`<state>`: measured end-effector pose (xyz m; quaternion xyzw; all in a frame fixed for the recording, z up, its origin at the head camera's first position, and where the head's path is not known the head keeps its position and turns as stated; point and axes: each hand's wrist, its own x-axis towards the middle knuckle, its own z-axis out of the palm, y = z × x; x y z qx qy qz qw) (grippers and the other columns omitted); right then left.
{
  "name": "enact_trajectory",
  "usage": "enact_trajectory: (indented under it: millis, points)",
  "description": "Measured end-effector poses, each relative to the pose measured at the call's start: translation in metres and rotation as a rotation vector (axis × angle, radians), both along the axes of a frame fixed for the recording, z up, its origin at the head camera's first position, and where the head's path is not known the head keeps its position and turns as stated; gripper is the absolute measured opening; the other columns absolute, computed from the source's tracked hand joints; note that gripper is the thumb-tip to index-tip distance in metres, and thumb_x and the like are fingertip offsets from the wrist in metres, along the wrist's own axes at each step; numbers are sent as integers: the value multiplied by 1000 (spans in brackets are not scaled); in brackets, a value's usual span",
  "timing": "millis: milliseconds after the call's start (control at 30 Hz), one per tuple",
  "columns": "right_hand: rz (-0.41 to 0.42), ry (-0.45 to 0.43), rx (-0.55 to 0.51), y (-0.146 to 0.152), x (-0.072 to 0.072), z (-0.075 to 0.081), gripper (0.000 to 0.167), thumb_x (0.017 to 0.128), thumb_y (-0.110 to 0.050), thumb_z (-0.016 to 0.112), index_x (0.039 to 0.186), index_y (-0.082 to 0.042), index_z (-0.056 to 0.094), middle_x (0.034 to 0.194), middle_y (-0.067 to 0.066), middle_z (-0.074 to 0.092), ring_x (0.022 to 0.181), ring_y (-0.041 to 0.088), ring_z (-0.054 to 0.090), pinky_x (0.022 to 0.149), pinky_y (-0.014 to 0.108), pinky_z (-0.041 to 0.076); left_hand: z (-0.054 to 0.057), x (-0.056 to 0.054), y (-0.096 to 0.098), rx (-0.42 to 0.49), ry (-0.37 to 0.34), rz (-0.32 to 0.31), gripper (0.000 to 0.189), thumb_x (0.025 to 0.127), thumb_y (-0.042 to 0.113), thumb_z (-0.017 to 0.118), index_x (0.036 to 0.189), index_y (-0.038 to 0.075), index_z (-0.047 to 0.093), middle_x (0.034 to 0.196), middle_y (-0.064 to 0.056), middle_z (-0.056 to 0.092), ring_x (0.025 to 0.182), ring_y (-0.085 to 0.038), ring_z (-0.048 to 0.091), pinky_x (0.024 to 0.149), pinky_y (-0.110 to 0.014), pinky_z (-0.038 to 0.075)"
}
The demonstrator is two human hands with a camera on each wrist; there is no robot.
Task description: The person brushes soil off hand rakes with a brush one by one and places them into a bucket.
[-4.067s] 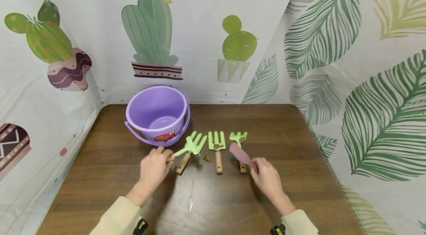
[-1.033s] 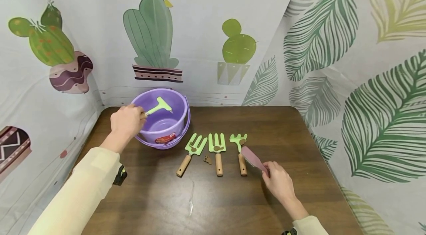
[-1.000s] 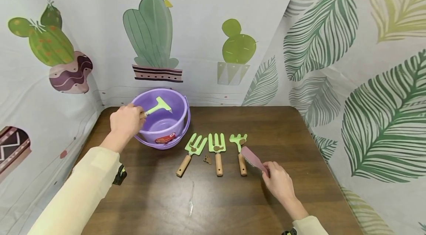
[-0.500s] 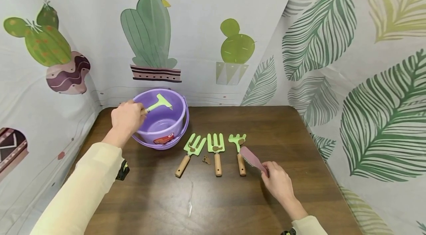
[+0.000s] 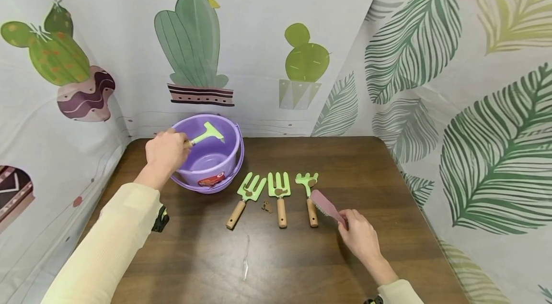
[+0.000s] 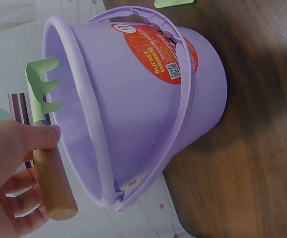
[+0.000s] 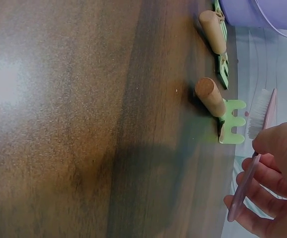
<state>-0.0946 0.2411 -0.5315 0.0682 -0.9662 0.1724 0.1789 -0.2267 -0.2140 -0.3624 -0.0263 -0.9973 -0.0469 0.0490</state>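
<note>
My left hand (image 5: 166,153) grips a small green rake (image 5: 209,131) with a wooden handle. Its head lies over the mouth of the purple bucket (image 5: 229,164); in the left wrist view the tines overlap the bucket's rim, and the thumb presses near the neck. My right hand (image 5: 360,234) holds a pink brush (image 5: 325,204) by its handle, and white bristles (image 7: 259,111) show in the right wrist view. The brush head is close to the handle of another small green rake (image 5: 306,179) on the table.
Two green hand forks (image 5: 251,188) with brown patches lie left of the rake on the tabletop (image 5: 345,165). A loose brown piece (image 5: 267,207) sits between their handles. Nearer the front lies a thin clear strip (image 5: 246,268). A patterned curtain (image 5: 254,45) hangs behind the table.
Since the oldest frame, my left hand has carried its rake from above the forks left and back over the bucket. My right hand has shifted slightly right with the brush. The last second shows little movement.
</note>
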Motion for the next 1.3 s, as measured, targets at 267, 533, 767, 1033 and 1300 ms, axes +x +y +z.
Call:
enact_trajectory:
  millis: [267,533,767,1033,1300]
  points:
    - [1,0,0,0,-1,0,19,72,-9,71,90,-7,65,79,4,62,65,16,56,52,36,47,-2,1,1,2,9,-14,25,82,28,63,98,9,67,92,-14,58,84,-39,57,61,-53,46]
    - [8,10,0,-1,-2,0,19,71,-9,72,89,-7,65,77,3,61,64,15,56,52,35,47,1,3,2,30,106,-22,19,80,21,63,91,7,66,87,-15,59,81,-40,59,60,-52,46]
    - [17,41,-1,-1,-3,-1,20,70,-8,73,88,-7,65,77,4,62,63,16,56,50,35,47,3,7,4,-11,70,-40,28,81,24,59,102,5,59,94,-17,59,85,-42,58,55,-53,46]
    - [13,29,-11,-2,-2,-1,20,70,-7,72,89,-6,65,78,5,62,62,15,56,50,34,46,0,16,10,-55,73,-112,36,81,29,63,104,1,59,97,-20,58,90,-41,56,67,-53,47]
    - [28,49,-25,-3,-3,-3,22,69,-3,73,89,-3,64,76,7,61,61,16,55,51,36,47,-2,23,25,-30,178,-196,30,79,26,65,97,2,62,89,-16,59,81,-38,56,67,-50,46]
